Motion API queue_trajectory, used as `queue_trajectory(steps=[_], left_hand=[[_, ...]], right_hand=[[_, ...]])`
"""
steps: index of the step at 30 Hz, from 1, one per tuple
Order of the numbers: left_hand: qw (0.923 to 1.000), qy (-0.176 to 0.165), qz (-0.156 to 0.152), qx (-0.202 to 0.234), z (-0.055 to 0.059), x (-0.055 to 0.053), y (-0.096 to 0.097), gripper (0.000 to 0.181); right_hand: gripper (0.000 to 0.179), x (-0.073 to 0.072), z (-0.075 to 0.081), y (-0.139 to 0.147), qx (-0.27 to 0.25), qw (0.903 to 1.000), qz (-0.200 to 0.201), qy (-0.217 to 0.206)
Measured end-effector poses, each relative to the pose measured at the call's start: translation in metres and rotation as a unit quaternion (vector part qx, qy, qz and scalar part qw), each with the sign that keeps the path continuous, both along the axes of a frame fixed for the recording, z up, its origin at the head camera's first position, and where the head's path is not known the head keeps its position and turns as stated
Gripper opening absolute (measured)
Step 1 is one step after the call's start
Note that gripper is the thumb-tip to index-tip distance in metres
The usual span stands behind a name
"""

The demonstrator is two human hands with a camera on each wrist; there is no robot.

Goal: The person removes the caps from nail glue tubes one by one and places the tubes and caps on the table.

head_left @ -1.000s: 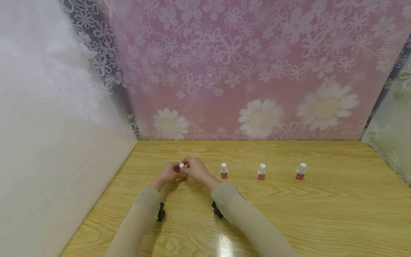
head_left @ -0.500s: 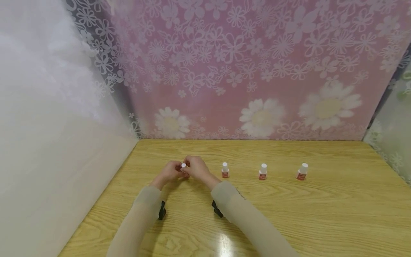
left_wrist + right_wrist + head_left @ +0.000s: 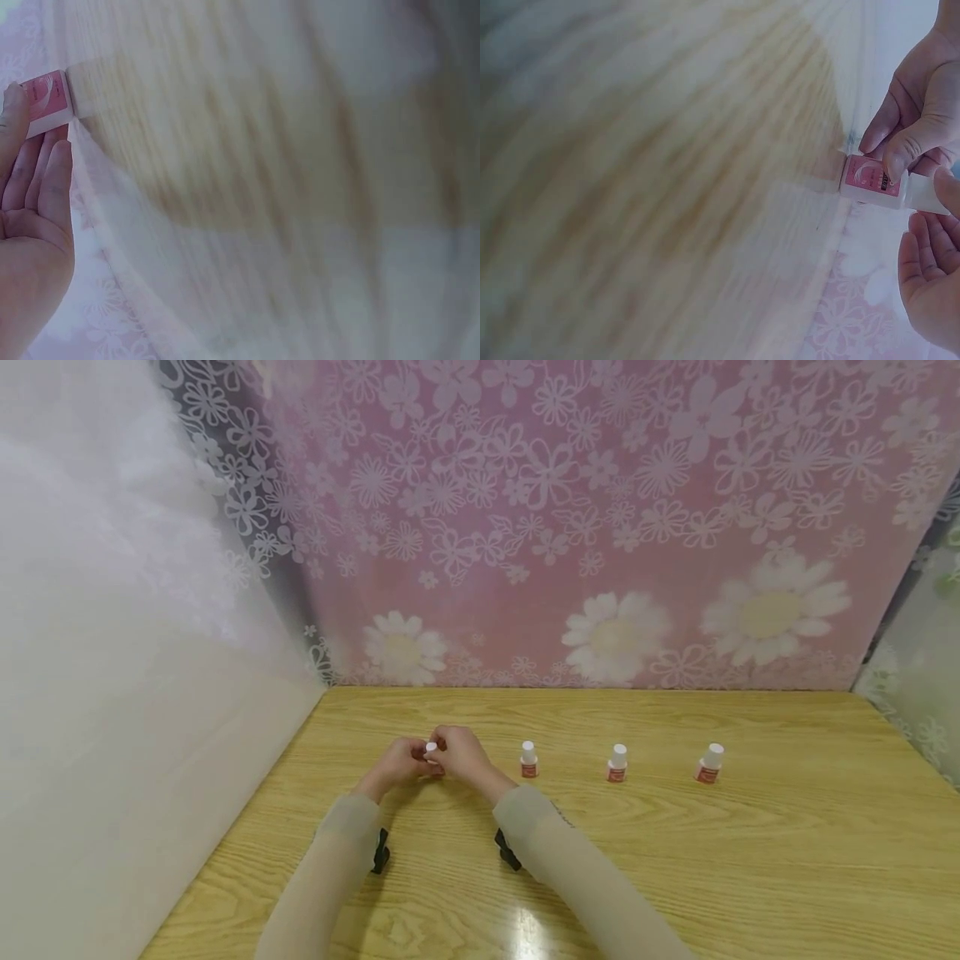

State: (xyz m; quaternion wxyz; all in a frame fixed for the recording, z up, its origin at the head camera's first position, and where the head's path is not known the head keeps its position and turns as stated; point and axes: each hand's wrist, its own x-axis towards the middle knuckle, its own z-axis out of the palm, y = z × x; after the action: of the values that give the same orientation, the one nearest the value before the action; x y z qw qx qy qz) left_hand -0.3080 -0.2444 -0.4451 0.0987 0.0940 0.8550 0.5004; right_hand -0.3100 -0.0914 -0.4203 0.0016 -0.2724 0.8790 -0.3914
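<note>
A small white bottle with a red label stands on the table at the far left of a row. Its body is gripped by my left hand, thumb across the label in the right wrist view. My right hand pinches the white cap between thumb and fingers. In the head view the hands hide most of the bottle, and only the cap top shows. The left wrist view has the left hand beside the labelled body, its base at the table surface.
Three more capped bottles of the same kind stand upright in a row to the right: a near one, a middle one and a far one. The wood-grain table ends at a pink flowered backdrop. A white sheet borders the left.
The bottle has gone from slightly tilted, with more of it visible, to mostly covered by the fingers. Both hands stay on it; the whole view has shifted slightly.
</note>
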Motion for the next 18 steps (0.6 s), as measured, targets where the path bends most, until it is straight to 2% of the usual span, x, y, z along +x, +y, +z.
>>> queue_trajectory(steps=[4, 5, 11, 12, 18], left_hand=[[0.9996, 0.010, 0.000, -0.027, 0.0008, -0.0003, -0.0014, 0.018], [0.9995, 0.011, -0.004, -0.028, 0.0048, 0.0021, -0.0003, 0.019], [0.9997, -0.020, -0.015, 0.004, 0.0055, 0.0009, -0.0014, 0.023], [0.9997, -0.017, -0.017, 0.002, 0.0018, -0.0016, -0.0029, 0.023], [0.9995, -0.008, -0.030, 0.005, 0.0008, -0.0019, -0.0042, 0.022]], right_hand=[[0.006, -0.0027, -0.0026, 0.0004, -0.020, 0.9996, 0.016, -0.007], [0.005, -0.0034, -0.0030, 0.0006, -0.025, 0.9994, 0.021, -0.009], [0.004, -0.0037, -0.0011, 0.0033, -0.033, 0.9982, 0.042, -0.026], [0.004, -0.0038, -0.0010, 0.0036, -0.034, 0.9981, 0.045, -0.027], [0.004, -0.0083, -0.0043, 0.0019, -0.030, 0.9980, 0.050, -0.025]])
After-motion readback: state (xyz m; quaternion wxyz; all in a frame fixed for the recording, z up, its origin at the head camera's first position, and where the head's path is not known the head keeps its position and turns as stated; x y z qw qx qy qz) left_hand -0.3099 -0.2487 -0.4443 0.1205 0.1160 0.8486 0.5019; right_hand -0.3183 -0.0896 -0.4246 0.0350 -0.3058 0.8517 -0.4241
